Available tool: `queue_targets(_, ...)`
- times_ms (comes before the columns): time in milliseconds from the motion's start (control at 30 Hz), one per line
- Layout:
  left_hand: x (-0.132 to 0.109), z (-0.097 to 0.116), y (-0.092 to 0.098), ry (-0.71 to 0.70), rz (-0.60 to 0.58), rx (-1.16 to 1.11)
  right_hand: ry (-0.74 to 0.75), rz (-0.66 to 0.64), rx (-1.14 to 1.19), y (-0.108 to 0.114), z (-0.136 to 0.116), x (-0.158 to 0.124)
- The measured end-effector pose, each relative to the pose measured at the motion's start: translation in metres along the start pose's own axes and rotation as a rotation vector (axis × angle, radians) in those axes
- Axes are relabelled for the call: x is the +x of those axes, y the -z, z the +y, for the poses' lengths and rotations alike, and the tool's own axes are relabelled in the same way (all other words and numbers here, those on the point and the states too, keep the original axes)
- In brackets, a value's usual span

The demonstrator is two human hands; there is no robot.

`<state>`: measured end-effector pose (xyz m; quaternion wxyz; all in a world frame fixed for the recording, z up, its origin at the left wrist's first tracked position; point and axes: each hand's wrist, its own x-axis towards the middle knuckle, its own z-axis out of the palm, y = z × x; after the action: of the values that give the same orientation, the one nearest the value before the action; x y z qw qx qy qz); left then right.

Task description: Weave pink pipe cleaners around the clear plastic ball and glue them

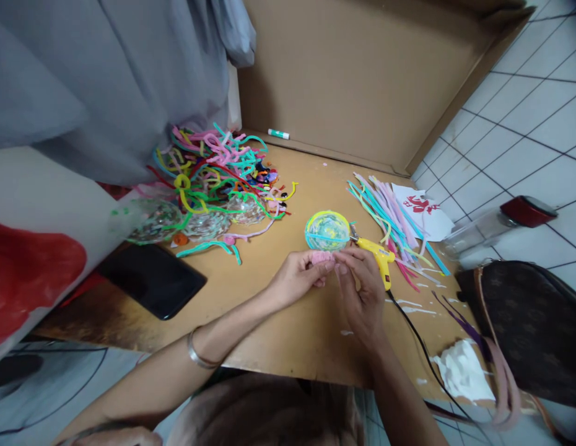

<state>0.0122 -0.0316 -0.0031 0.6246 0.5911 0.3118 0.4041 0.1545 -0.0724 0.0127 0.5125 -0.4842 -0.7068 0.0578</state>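
Note:
My left hand (300, 275) pinches a small pink piece of bent pipe cleaner (322, 256) between thumb and fingers. At the right end of that piece, the fingertips of my right hand (362, 288) are closed together on it; the exact grip is partly hidden. Just beyond my hands lies a round coiled disc (327, 229) in yellow, green and white, with a blue strip across it. A yellow glue gun (376, 253) rests right of the disc, its nozzle by the rim and a black cord running toward the front.
A heap of colourful pipe cleaners (213, 161) lies back left, a black phone (153, 282) in front of it. Straight pipe cleaners (390, 210), a clear bottle (478, 238), a brown bag (529, 328) and crumpled tissue (464, 371) are at right. Cardboard (344, 80) stands behind.

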Motion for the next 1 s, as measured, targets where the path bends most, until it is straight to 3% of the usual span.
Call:
queue_targets(333,-0.003,-0.005,0.000,-0.066,-0.047,0.012,-0.079,-0.058,0.155,-0.001,0.002,0.002)
queue_targets(600,-0.003,-0.006,-0.003,-0.144,0.067,-0.063,-0.163,-0.065,0.294,-0.002,0.007,0.000)
queue_targets(800,0.001,-0.001,0.001,-0.034,0.102,-0.195,-0.479,-0.070,0.642,-0.008,0.005,-0.001)
queue_targets(1000,0.000,0.007,0.002,0.058,0.086,-0.301,-0.443,-0.050,0.625,-0.008,0.006,-0.002)
